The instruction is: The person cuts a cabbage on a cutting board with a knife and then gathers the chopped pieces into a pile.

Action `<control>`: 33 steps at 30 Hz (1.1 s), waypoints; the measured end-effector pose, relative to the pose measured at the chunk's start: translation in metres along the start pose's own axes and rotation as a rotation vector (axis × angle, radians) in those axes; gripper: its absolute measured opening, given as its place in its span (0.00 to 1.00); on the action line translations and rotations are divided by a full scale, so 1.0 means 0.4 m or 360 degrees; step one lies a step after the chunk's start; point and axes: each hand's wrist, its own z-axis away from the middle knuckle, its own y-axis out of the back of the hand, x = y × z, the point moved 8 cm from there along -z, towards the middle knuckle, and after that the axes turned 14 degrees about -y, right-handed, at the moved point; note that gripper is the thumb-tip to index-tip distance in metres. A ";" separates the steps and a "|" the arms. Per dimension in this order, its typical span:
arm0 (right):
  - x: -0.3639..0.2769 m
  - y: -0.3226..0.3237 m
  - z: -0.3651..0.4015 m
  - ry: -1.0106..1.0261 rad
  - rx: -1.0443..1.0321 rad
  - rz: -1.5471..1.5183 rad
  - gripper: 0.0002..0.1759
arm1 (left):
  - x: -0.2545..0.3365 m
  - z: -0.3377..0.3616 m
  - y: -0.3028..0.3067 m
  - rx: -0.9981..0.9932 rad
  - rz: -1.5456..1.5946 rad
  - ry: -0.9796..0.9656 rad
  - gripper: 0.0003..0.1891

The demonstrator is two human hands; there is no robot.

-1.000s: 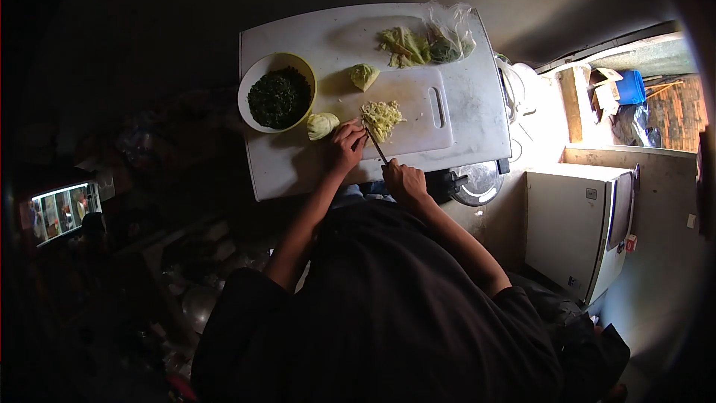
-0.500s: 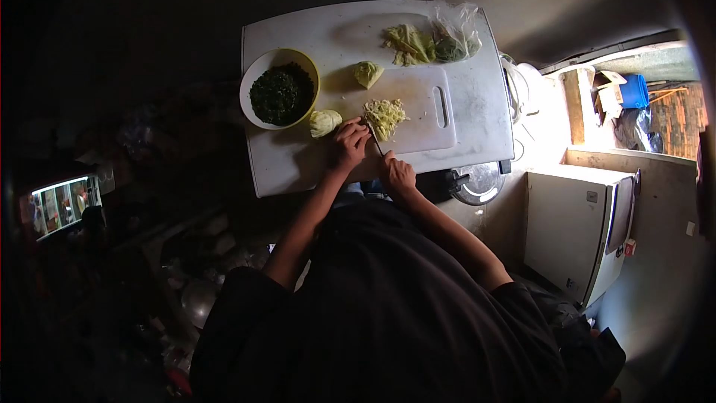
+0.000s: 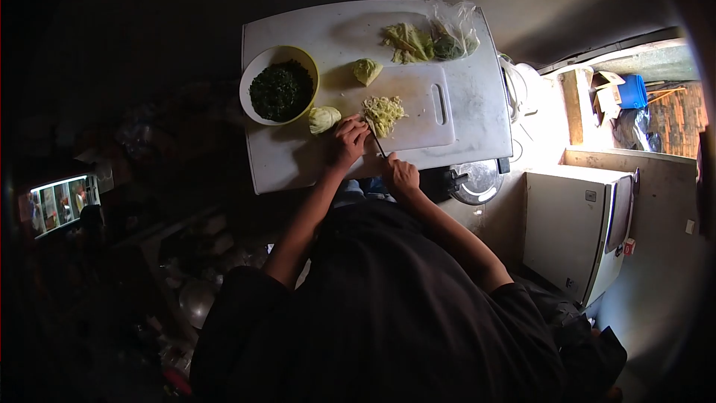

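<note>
One knife (image 3: 379, 145) in the right hand (image 3: 401, 175), beside apparently shredded cabbage (image 3: 383, 114).

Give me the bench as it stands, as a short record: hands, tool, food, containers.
left hand: fingertips by the blade; grip hidden
right hand: holding knife
board: shreds beside the blade
chunks: one near bowl, another farther back
bowl contents: dark chopped greens
back of table: leaves, clear bag
</note>
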 end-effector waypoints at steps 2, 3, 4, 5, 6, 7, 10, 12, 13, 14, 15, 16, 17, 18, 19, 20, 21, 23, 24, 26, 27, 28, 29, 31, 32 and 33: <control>-0.007 -0.035 -0.022 0.0064 0.0151 0.0016 0.16 | -0.003 0.009 -0.004 -0.0007 -0.0018 0.0017 0.05; -0.024 -0.013 -0.025 0.0127 0.0314 0.0031 0.16 | 0.000 0.010 -0.006 -0.0011 -0.0020 0.0008 0.05; -0.025 -0.006 -0.022 0.0124 0.0325 0.0024 0.16 | 0.002 0.009 -0.003 0.0017 -0.0024 -0.0004 0.05; -0.015 -0.007 -0.017 0.0107 0.0246 0.0017 0.16 | 0.001 0.007 0.000 0.0053 -0.0031 -0.0014 0.05; -0.007 -0.003 -0.011 0.0092 0.0163 0.0013 0.16 | 0.000 0.001 0.005 0.0059 -0.0036 -0.0019 0.05; 0.001 0.006 -0.001 0.0093 0.0163 0.0015 0.16 | 0.003 0.001 0.005 0.0047 -0.0022 -0.0016 0.05; 0.024 0.015 0.015 0.0072 0.0123 0.0010 0.18 | 0.006 0.001 0.004 0.0025 -0.0010 -0.0020 0.05; 0.020 0.048 0.023 0.0126 0.0350 0.0067 0.20 | 0.006 0.000 0.004 0.0013 -0.0016 -0.0033 0.05; 0.021 0.055 0.021 0.0119 0.0352 0.0068 0.20 | 0.006 0.000 0.005 0.0013 -0.0013 -0.0030 0.05; 0.022 0.057 0.012 0.0105 0.0297 0.0036 0.18 | 0.006 -0.002 0.004 0.0014 -0.0012 -0.0027 0.05; 0.018 0.065 0.005 0.0094 0.0243 0.0002 0.17 | 0.005 0.000 0.001 0.0013 -0.0011 -0.0032 0.05; 0.011 0.079 0.001 0.0095 0.0247 0.0000 0.17 | 0.003 0.002 0.001 0.0041 -0.0003 -0.0024 0.05; 0.013 0.083 -0.005 0.0033 0.0152 -0.0081 0.17 | -0.001 0.006 0.002 0.0068 0.0004 -0.0013 0.05; 0.013 0.092 -0.007 -0.0029 0.0056 -0.0160 0.17 | -0.004 0.009 0.001 0.0068 0.0002 -0.0014 0.05; 0.006 0.109 -0.002 -0.0029 0.0056 -0.0160 0.17 | -0.008 0.013 -0.001 0.0068 -0.0009 -0.0006 0.05; 0.003 0.120 0.005 -0.0051 -0.0001 -0.0190 0.17 | -0.012 0.018 -0.003 0.0066 -0.0019 0.0003 0.05; 0.001 0.123 0.011 -0.0072 -0.0058 -0.0221 0.17 | -0.013 0.018 -0.002 0.0063 -0.0015 0.0003 0.05; -0.003 0.119 0.019 -0.0082 -0.0081 -0.0233 0.17 | -0.018 0.018 -0.004 0.0010 0.0013 0.0015 0.05; -0.004 0.116 0.022 -0.0090 -0.0104 -0.0244 0.17 | -0.017 0.018 -0.004 0.0010 0.0013 0.0016 0.05; -0.003 0.103 0.026 -0.0071 -0.0099 -0.0237 0.17 | -0.012 0.017 -0.002 0.0055 0.0027 -0.0010 0.05; -0.007 0.105 0.030 -0.0050 -0.0095 -0.0230 0.17 | -0.006 0.013 -0.001 0.0053 0.0030 -0.0009 0.05; -0.008 0.106 0.033 -0.0051 -0.0096 -0.0229 0.17 | -0.001 0.009 0.004 0.0059 0.0032 -0.0009 0.05; -0.009 0.107 0.035 -0.0061 -0.0095 -0.0261 0.17 | 0.002 0.005 0.009 0.0064 0.0033 -0.0008 0.05; -0.007 0.102 0.035 -0.0073 -0.0097 -0.0293 0.16 | 0.000 0.004 0.010 0.0042 0.0042 -0.0002 0.05; -0.005 0.091 0.034 -0.0043 -0.0081 -0.0299 0.16 | -0.001 0.004 0.008 0.0019 0.0052 0.0001 0.04; -0.010 0.094 0.035 -0.0013 -0.0066 -0.0306 0.16 | -0.002 0.006 0.006 0.0017 0.0054 0.0003 0.04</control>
